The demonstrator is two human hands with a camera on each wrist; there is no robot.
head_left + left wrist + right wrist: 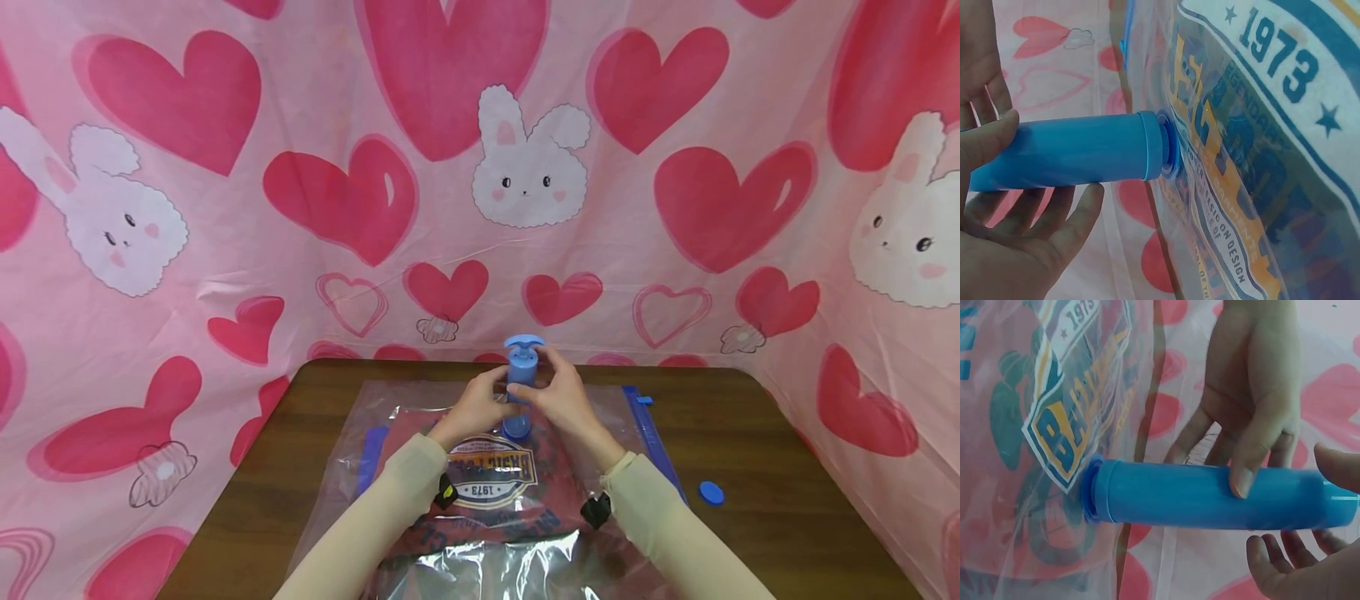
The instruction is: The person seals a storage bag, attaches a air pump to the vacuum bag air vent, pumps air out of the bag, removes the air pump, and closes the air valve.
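Note:
A blue hand pump [522, 371] stands upright on the round blue valve [516, 427] of a clear plastic storage bag [480, 575]. Inside the bag lies a folded red garment [420, 525] with a printed badge. My left hand [477, 407] holds the pump's body, its thumb [1244, 478] on the side. Higher up, my right hand [558, 398] has thumb and fingers around the pump near its flared handle [524, 341]. The pump's collar [1152, 145] meets the valve in both wrist views. Part of the pump's body is hidden behind the hands.
A loose blue round cap [711, 492] lies on the brown wooden table [780, 517], right of the bag. Along the bag's right side runs a blue zip strip [656, 437] with a small slider [645, 400]. A pink heart-and-rabbit curtain [450, 233] hangs behind the table.

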